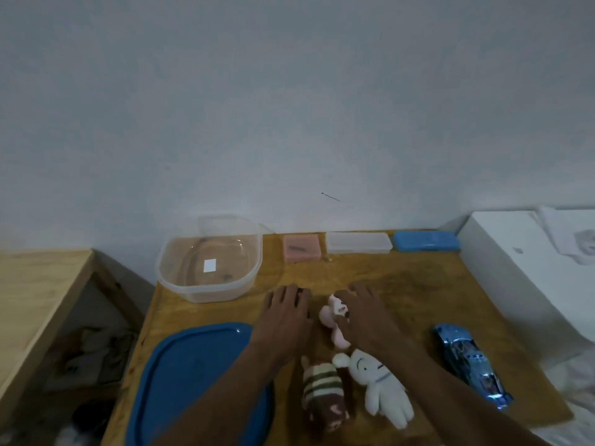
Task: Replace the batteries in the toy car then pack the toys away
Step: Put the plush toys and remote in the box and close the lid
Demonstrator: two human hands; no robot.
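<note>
A shiny blue toy car (470, 362) lies on the wooden table (402, 278) at the right, apart from both hands. My left hand (286, 312) rests with straight fingers over a small dark object (302, 293) with a red spot, mostly hidden. My right hand (363, 310) lies flat beside it, its thumb touching a pink plush toy (333, 320). Nearer to me lie a brown striped plush (322, 391) and a white plush (380, 384). A clear plastic tub (209, 262) stands at the back left, and its blue lid (199, 381) lies in front of it.
Along the wall sit a pink box (302, 248), a clear box (359, 243) and a blue box (426, 241). A large white box (515, 268) borders the table on the right. A second wooden surface (38, 294) stands to the left across a gap.
</note>
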